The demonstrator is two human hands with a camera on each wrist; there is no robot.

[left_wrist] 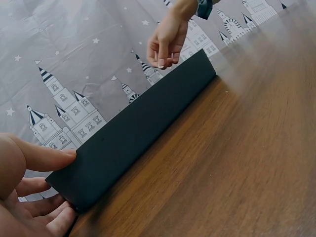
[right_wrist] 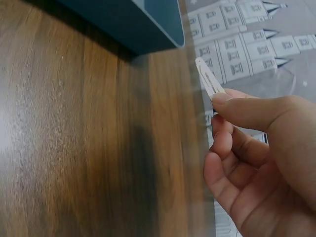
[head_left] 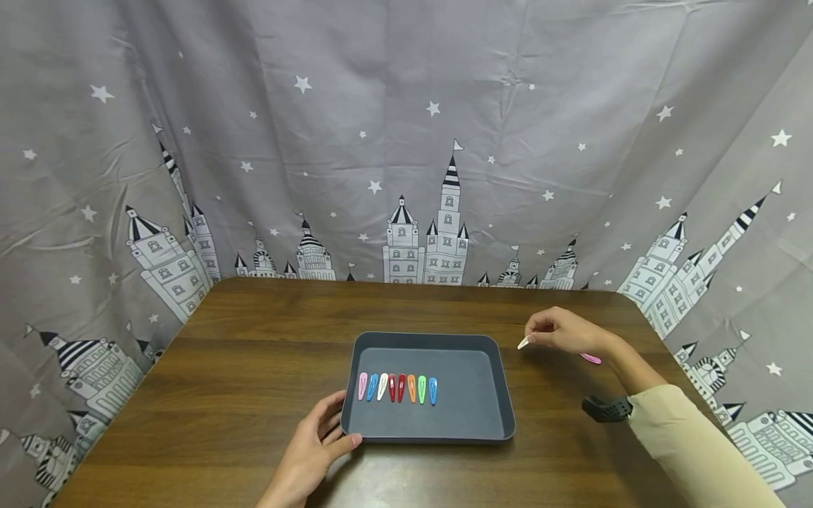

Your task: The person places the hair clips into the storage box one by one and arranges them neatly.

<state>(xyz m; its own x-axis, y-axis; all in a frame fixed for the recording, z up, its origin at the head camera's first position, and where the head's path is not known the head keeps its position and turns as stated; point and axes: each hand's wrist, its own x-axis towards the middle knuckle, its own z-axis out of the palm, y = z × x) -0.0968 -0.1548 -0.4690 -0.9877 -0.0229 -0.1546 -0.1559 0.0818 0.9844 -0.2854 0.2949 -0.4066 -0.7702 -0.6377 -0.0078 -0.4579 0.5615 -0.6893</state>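
A dark grey tray [head_left: 466,423] lies on the wooden table, with several snap hair clips [head_left: 401,388] standing side by side in a row across its left half. They are pink, blue, white, red, orange and green. At the tray's near left corner my left hand [head_left: 311,441] grips it, thumb [left_wrist: 61,157] on the near wall and fingers round the left side. Beyond the tray's right side, my right hand [head_left: 565,330] pinches a white hair clip [right_wrist: 210,79] between thumb and forefinger, held up over the table with one end pointing out.
A pink hair clip [head_left: 591,358] lies on the table [head_left: 267,331] by the right wrist, partly covered by it. A dark band [head_left: 607,409] circles that wrist. Behind the table hangs a grey curtain [head_left: 406,127] printed with castles and stars.
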